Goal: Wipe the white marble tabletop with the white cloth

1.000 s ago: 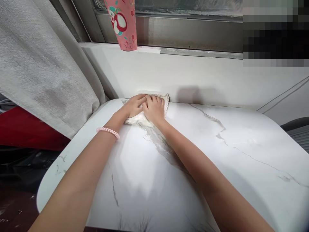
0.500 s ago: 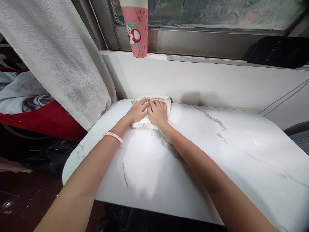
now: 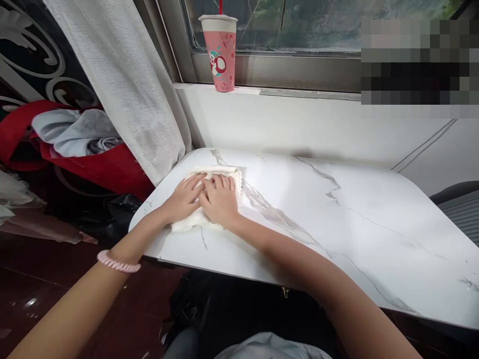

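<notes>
A cream-white cloth (image 3: 200, 219) lies folded on the white marble-patterned table (image 3: 284, 199), towards its left end. My left hand (image 3: 185, 197) presses flat on the left part of this cloth, fingers stretched out and a little apart. Beside it, my right hand (image 3: 220, 199) also rests flat on the cloth, fingers extended forward. The fingers of both hands meet or slightly overlap near the middle. A pink coiled band (image 3: 119, 262) circles my left wrist.
A pink cup (image 3: 223, 60) with a red straw stands on the window ledge. The white curtain (image 3: 130, 89) hangs at the table's left corner. Left of that, a red bag (image 3: 108, 172) holds grey fabric. A grey ridged object (image 3: 458, 214) sits by the right edge.
Both hands have slid the cloth from the table's back edge towards me and to the left. The view has shifted too, showing more of the cup and the red bag.
</notes>
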Demonstrator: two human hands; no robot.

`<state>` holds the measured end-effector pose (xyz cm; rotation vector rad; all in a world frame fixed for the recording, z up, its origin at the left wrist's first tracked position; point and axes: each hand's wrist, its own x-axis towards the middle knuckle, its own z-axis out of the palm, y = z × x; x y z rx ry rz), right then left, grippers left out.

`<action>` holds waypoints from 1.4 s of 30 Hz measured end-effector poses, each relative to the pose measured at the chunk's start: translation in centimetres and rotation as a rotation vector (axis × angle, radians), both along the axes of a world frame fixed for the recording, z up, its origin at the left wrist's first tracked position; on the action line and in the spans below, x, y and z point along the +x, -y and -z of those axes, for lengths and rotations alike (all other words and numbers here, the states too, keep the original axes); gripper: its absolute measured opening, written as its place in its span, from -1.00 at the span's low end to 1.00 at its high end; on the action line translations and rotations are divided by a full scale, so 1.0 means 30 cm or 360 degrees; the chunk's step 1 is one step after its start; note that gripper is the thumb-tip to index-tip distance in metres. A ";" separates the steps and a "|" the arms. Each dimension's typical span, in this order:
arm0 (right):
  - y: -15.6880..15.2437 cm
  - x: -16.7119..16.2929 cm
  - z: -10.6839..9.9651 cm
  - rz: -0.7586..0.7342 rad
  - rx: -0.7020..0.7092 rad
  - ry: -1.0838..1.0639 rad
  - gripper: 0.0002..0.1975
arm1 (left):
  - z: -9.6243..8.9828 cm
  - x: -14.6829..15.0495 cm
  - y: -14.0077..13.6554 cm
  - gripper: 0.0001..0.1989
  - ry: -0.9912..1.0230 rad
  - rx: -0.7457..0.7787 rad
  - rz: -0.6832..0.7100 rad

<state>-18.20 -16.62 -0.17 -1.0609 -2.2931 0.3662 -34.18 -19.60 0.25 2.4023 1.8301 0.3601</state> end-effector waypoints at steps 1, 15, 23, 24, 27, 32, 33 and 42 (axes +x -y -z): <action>0.033 -0.010 -0.001 -0.0035 -0.0006 -0.0007 -0.61 | 0.000 -0.011 0.044 -0.42 -0.0007 0.0001 -0.0024; 0.216 -0.127 -0.028 -0.0289 0.0041 0.0037 -0.59 | -0.006 -0.150 0.289 -0.39 0.0005 -0.0002 -0.0226; 0.068 -0.203 -0.013 -0.0222 0.0059 0.0033 -0.60 | -0.015 -0.207 0.122 -0.43 -0.0041 -0.0031 -0.0242; 0.036 -0.211 -0.010 -0.0206 0.0057 0.0033 -0.61 | -0.012 -0.213 0.089 -0.44 -0.0051 -0.0019 -0.0238; -0.065 -0.227 -0.002 -0.0157 0.0047 0.0017 -0.63 | -0.001 -0.228 -0.025 -0.43 -0.0115 -0.0005 -0.0217; -0.213 -0.223 0.007 -0.0037 0.0036 -0.0037 -0.63 | 0.029 -0.238 -0.226 -0.39 -0.0143 0.0014 -0.0135; -0.238 -0.218 0.008 -0.0009 0.0039 -0.0043 -0.63 | 0.034 -0.235 -0.262 -0.40 -0.0143 0.0033 -0.0114; -0.389 -0.137 0.017 0.0079 0.0004 -0.0037 -0.64 | 0.042 -0.136 -0.441 -0.44 -0.0175 0.0053 -0.0098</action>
